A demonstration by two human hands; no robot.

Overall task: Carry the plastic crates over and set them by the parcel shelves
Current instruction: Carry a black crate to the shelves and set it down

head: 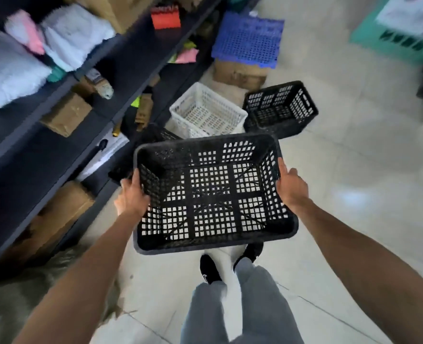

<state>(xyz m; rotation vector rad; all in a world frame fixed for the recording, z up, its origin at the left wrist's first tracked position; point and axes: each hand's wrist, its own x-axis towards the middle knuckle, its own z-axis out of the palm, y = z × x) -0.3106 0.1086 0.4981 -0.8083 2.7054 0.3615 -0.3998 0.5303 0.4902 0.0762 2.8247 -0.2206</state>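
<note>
I hold an empty black plastic crate (213, 192) in the air in front of me, above the tiled floor. My left hand (132, 194) grips its left rim and my right hand (291, 186) grips its right rim. The dark parcel shelves (121, 58) run along the left, loaded with soft parcels and cardboard boxes. On the floor beside them stand a white crate (206, 111) and another black crate (281, 108). A further black crate (156, 136) is partly hidden behind the one I carry.
A blue perforated crate (249, 39) lies over a cardboard box (239, 73) farther along the shelves. A teal crate (399, 42) stands at the far right. My feet in black shoes (209, 269) are on pale floor tiles, with open floor to the right.
</note>
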